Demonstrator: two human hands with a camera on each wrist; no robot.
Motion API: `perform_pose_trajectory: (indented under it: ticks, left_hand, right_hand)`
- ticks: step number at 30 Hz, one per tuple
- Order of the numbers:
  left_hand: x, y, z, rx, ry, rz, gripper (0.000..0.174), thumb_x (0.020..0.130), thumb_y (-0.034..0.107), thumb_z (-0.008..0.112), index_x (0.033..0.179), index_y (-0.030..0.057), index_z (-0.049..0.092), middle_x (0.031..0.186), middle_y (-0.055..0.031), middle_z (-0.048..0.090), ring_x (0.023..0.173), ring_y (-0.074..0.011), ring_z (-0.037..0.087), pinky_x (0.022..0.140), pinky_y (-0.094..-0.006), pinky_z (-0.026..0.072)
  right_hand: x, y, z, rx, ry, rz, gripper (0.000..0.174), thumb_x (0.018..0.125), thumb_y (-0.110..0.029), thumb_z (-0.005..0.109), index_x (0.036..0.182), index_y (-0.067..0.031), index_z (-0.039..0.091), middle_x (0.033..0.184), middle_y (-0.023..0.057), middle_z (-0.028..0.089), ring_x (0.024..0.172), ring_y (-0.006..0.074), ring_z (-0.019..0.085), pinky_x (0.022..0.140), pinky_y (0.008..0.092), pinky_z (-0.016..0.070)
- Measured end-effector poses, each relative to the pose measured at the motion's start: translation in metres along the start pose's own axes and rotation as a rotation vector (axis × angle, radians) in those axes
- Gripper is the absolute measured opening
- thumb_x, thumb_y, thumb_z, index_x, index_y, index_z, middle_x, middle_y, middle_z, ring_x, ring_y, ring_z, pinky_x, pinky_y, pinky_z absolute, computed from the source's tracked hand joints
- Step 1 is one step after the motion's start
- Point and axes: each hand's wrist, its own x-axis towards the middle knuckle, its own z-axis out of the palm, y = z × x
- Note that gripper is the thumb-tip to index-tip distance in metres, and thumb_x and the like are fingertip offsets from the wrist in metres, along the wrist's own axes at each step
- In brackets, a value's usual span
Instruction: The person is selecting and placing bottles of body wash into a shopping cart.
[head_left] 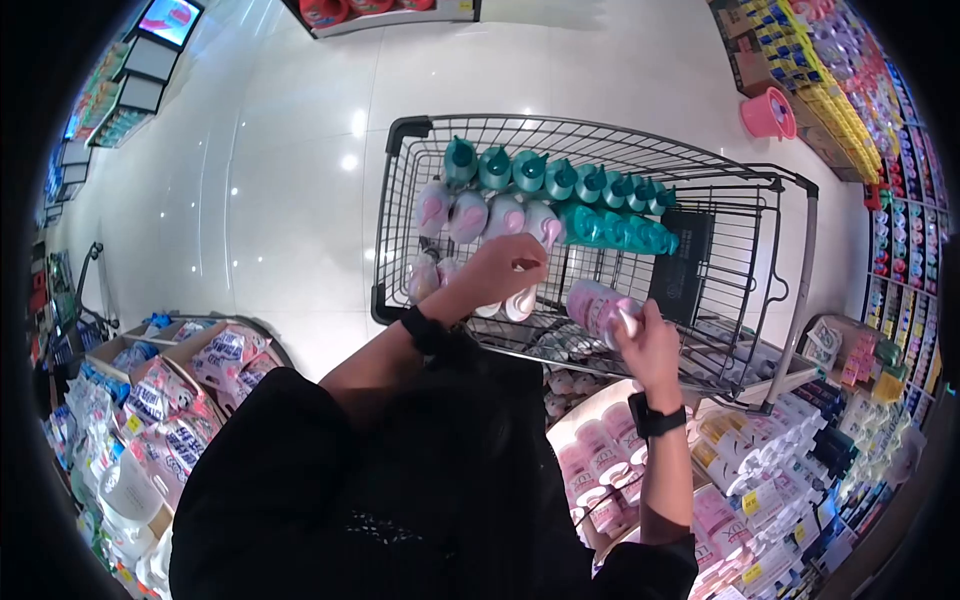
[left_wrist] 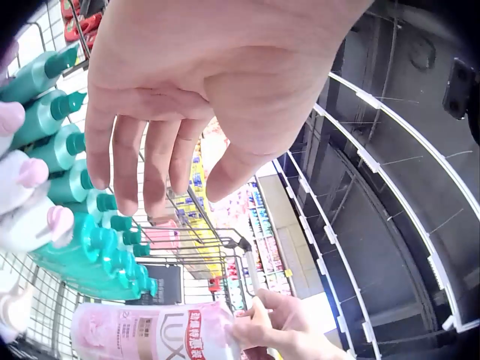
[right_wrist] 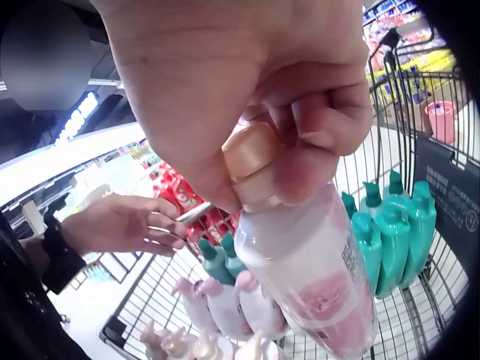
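Note:
My right hand (head_left: 655, 350) grips a pink-and-white LUX pump bottle (head_left: 594, 308) by its peach-coloured pump top (right_wrist: 251, 161). The bottle is tilted over the wire shopping cart (head_left: 640, 134), with its base toward the cart's inside. My left hand (head_left: 495, 272) hovers over the cart's near side, its fingers (left_wrist: 157, 161) loosely extended and nothing held. Below it, white bottles with pink pumps (head_left: 470, 216) stand in a row, and more pale pump bottles (right_wrist: 202, 346) line the near side. Teal bottles (head_left: 528, 172) fill two rows along the far side.
A dark panel (head_left: 684, 262) sits at the cart's handle end. Shelves of LUX bottles (head_left: 600, 455) stand close by my right side. Bins of bagged goods (head_left: 160, 410) are at the left. A pink bucket (head_left: 768, 114) stands by the far-right shelves, beyond the tiled floor (head_left: 290, 120).

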Motion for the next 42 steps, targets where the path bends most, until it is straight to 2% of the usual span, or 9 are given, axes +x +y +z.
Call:
perform_pose_trajectory:
  ticks: [8, 9, 11, 21, 27, 31, 34, 40, 42]
  left_hand:
    - [-0.064, 0.0, -0.057, 0.168, 0.085, -0.154, 0.019, 0.087, 0.015, 0.069, 0.099, 0.0002, 0.065, 0.091, -0.0066, 0.068, 0.087, -0.0162, 0.066, 0.083, -0.03, 0.0512]
    - [-0.069, -0.001, -0.058, 0.165, 0.147, -0.11, 0.023, 0.083, 0.019, 0.071, 0.095, -0.0002, 0.067, 0.086, -0.01, 0.07, 0.08, -0.0199, 0.069, 0.075, -0.0328, 0.0542]
    - [-0.081, -0.003, -0.058, 0.191, 0.16, -0.14, 0.023, 0.084, 0.019, 0.071, 0.096, -0.0003, 0.066, 0.086, -0.0101, 0.07, 0.08, -0.0202, 0.069, 0.075, -0.0329, 0.0543]
    - [-0.119, 0.018, -0.063, 0.29, 0.199, -0.255, 0.022, 0.086, 0.019, 0.068, 0.097, 0.0001, 0.065, 0.085, -0.0107, 0.071, 0.083, -0.0222, 0.07, 0.08, -0.0347, 0.0534]
    - [-0.12, 0.008, -0.066, 0.319, 0.205, -0.265, 0.023, 0.086, 0.02, 0.068, 0.097, -0.0005, 0.065, 0.085, -0.012, 0.071, 0.083, -0.0244, 0.07, 0.079, -0.0357, 0.0534]
    - [-0.116, -0.005, -0.061, 0.302, 0.212, -0.224, 0.022, 0.085, 0.018, 0.069, 0.094, -0.0015, 0.064, 0.082, -0.0131, 0.071, 0.079, -0.0262, 0.07, 0.074, -0.0362, 0.0545]
    - [-0.118, -0.007, -0.061, 0.342, 0.196, -0.209, 0.021, 0.086, 0.018, 0.068, 0.094, -0.0009, 0.065, 0.084, -0.0129, 0.071, 0.08, -0.0257, 0.07, 0.074, -0.036, 0.0544]
    - [-0.13, -0.003, -0.061, 0.342, 0.169, -0.287, 0.022, 0.088, 0.017, 0.068, 0.102, -0.0004, 0.064, 0.091, -0.0094, 0.071, 0.088, -0.0212, 0.069, 0.082, -0.033, 0.0536]
    - [-0.134, -0.002, -0.067, 0.323, 0.168, -0.293, 0.023, 0.089, 0.017, 0.068, 0.103, -0.0004, 0.064, 0.092, -0.0094, 0.07, 0.089, -0.0205, 0.069, 0.082, -0.0329, 0.0537]
  right_hand:
    - [0.037, 0.003, 0.1, -0.229, -0.391, -0.012, 0.045, 0.083, -0.035, 0.069, 0.105, 0.0015, 0.053, 0.074, 0.0211, 0.068, 0.072, 0.0412, 0.068, 0.068, 0.0505, 0.0553]
    - [0.041, 0.003, 0.111, -0.301, -0.434, 0.006, 0.047, 0.084, -0.037, 0.066, 0.107, 0.0021, 0.053, 0.078, 0.0225, 0.069, 0.075, 0.0415, 0.069, 0.07, 0.0506, 0.0552]
    - [0.049, 0.008, 0.126, -0.409, -0.571, 0.053, 0.051, 0.086, -0.04, 0.061, 0.112, 0.0028, 0.053, 0.088, 0.0247, 0.07, 0.085, 0.0416, 0.069, 0.078, 0.0512, 0.0545]
    - [0.059, 0.022, 0.181, -0.296, -0.754, -0.111, 0.049, 0.083, -0.037, 0.063, 0.111, 0.0027, 0.056, 0.096, 0.0266, 0.069, 0.093, 0.0416, 0.067, 0.084, 0.0518, 0.0523]
    - [0.062, 0.015, 0.178, -0.308, -0.743, -0.014, 0.058, 0.077, -0.043, 0.07, 0.113, 0.0015, 0.06, 0.099, 0.0236, 0.07, 0.095, 0.0399, 0.067, 0.087, 0.046, 0.0529]
    - [0.066, 0.042, 0.194, -0.391, -0.748, -0.042, 0.054, 0.079, -0.043, 0.069, 0.108, 0.0019, 0.066, 0.098, 0.0222, 0.07, 0.096, 0.0387, 0.068, 0.088, 0.0441, 0.053]
    - [0.071, 0.043, 0.2, -0.337, -0.795, 0.127, 0.053, 0.079, -0.045, 0.069, 0.103, 0.0026, 0.07, 0.098, 0.0225, 0.071, 0.094, 0.0369, 0.069, 0.086, 0.0432, 0.0544]
    - [0.083, 0.047, 0.214, -0.305, -0.825, 0.223, 0.05, 0.077, -0.043, 0.07, 0.1, 0.0006, 0.072, 0.087, 0.0186, 0.073, 0.07, 0.031, 0.072, 0.07, 0.039, 0.058]
    - [0.089, 0.025, 0.198, -0.411, -0.897, 0.151, 0.043, 0.081, -0.041, 0.063, 0.107, -0.008, 0.072, 0.117, 0.0165, 0.069, 0.11, 0.0343, 0.065, 0.092, 0.0439, 0.0533]
